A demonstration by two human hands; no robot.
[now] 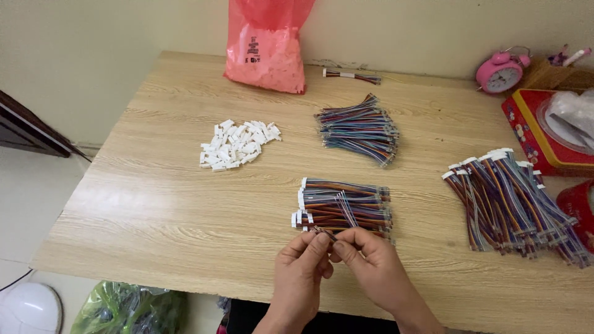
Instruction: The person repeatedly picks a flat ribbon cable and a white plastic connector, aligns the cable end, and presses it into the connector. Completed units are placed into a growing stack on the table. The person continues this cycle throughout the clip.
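Soft, even light fills the scene, bright but not harsh, and the wooden table [185, 185] shows only a faint sheen with no hard glare. Shadows are weak and short, pooling just beneath the hands and wire bundles. Focus is fairly sharp throughout, with slight wide-angle stretching toward the edges.

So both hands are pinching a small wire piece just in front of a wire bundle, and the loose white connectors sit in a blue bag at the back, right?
Not quite. The head view shows the bag is pink-red, and the loose white connectors lie on the table. Left hand and right hand do pinch the wire piece before the wire bundle.
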